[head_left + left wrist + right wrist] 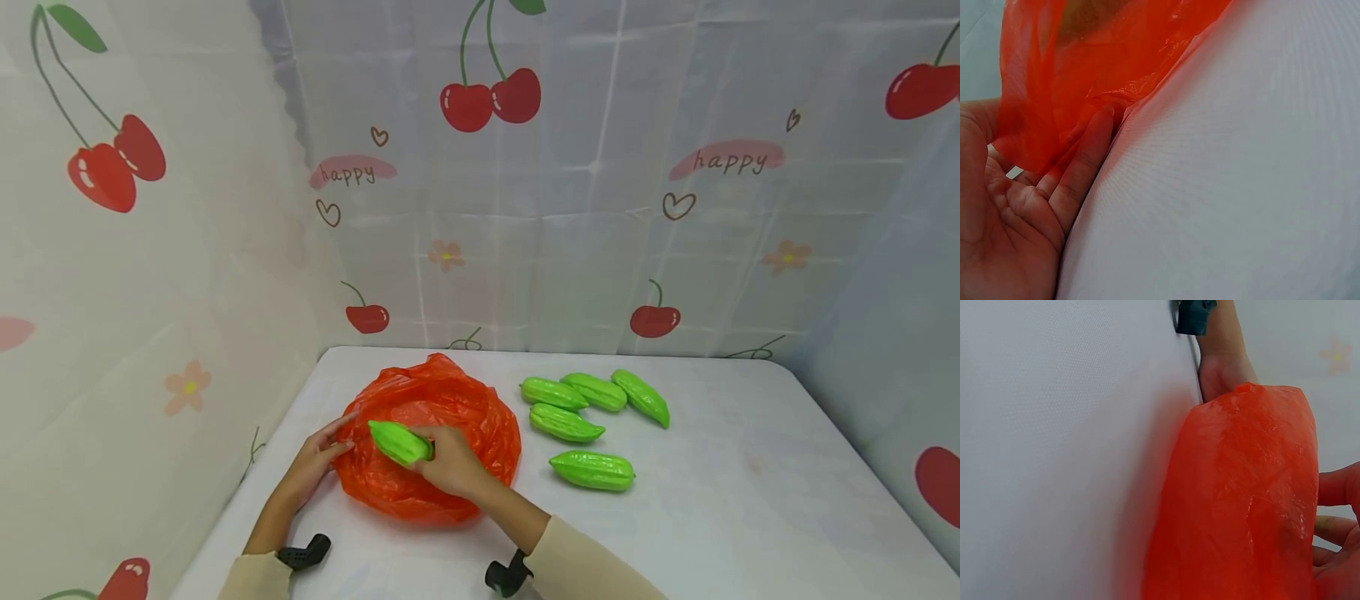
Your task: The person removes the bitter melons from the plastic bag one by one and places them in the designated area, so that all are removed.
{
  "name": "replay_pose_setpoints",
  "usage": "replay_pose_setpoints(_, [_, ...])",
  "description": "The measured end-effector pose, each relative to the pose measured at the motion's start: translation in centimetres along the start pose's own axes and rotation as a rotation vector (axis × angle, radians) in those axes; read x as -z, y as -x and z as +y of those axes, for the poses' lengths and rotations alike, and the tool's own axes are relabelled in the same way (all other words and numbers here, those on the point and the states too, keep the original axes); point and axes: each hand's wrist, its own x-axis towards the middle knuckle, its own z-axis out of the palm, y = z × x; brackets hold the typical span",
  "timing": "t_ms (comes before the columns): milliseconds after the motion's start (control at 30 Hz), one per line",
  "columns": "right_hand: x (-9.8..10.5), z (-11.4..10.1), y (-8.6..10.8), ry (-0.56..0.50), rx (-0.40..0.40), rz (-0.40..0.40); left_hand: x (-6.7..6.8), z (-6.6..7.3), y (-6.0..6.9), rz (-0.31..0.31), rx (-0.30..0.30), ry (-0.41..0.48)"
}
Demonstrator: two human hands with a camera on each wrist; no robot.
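Observation:
A red plastic bag [480, 442] stands on the white table with its mouth spread upward. My left hand [311, 468] rests against its left side, fingers extended; in the left wrist view some fingertips lie behind the thin film. A glossy green bitter melon [397, 442] is in my right hand [452, 463], gripped at its right end over the bag's mouth. Seen from the right wrist, the bag's side [1235, 487] fills the middle and hides the melon, with the right hand [1341, 531] at the edge. A yellowish shape [1088, 14] shows dimly through the film in the left wrist view.
Right of the bag, several green bitter melons lie on the table [735, 500]: a loose group [566, 422] towards the back and one [596, 471] nearer me. Cherry-printed curtains [525, 208] hang behind and at both sides. Each wrist wears a black device [307, 552].

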Motion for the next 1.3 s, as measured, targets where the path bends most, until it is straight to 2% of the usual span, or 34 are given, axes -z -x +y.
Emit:
replay_pose_setpoints(533, [2.7, -0.9, 1.7, 0.040, 0.047, -0.007, 0.0, -0.1, 0.0, 0.006, 0.000, -0.021])
replay_pose_setpoints(733, [3.7, -1.5, 2.5, 0.040, 0.053, -0.004, 0.0, -0.1, -0.1, 0.012, 0.019, -0.014])
replay_pose_setpoints(1300, [6.1, -2.7, 5.0, -0.029, 0.075, 0.014, 0.1, -0.2, -0.2, 0.004, 0.008, -0.022])
